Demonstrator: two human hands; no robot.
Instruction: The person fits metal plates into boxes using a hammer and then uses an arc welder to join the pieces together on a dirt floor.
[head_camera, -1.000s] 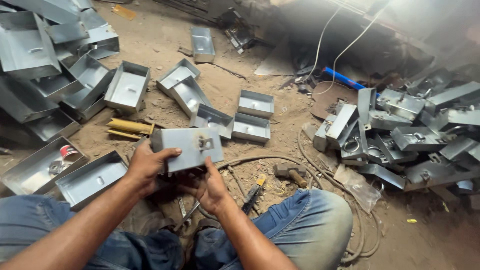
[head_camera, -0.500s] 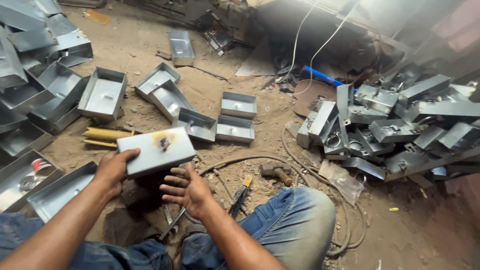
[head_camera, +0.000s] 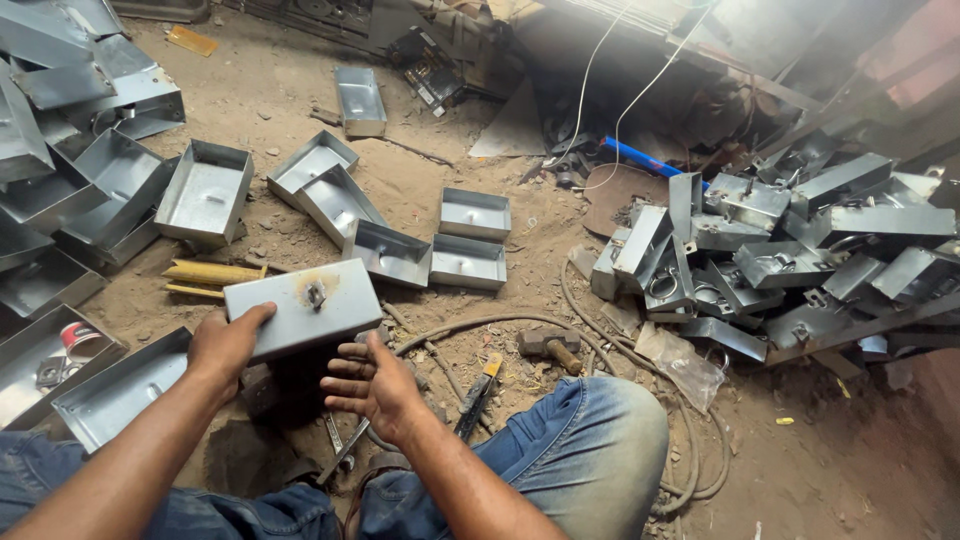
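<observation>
Bare dirt floor (head_camera: 480, 160) open ahead, beyond two metal trays (head_camera: 470, 240). Left blocked by stacked metal boxes (head_camera: 90, 170); right by heap of metal parts (head_camera: 790, 250). Hose (head_camera: 500, 322), hammer (head_camera: 550, 348), screwdriver (head_camera: 478, 395) clutter the ground near the right knee (head_camera: 590, 440).

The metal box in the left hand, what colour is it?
Grey metal box, with a brownish scorch mark around its centre fitting; head view shows it.

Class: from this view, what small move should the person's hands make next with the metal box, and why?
Probably set the box down among the trays on the left. Only the left hand holds it, by one end; the right hand is open beneath it, apart.
</observation>
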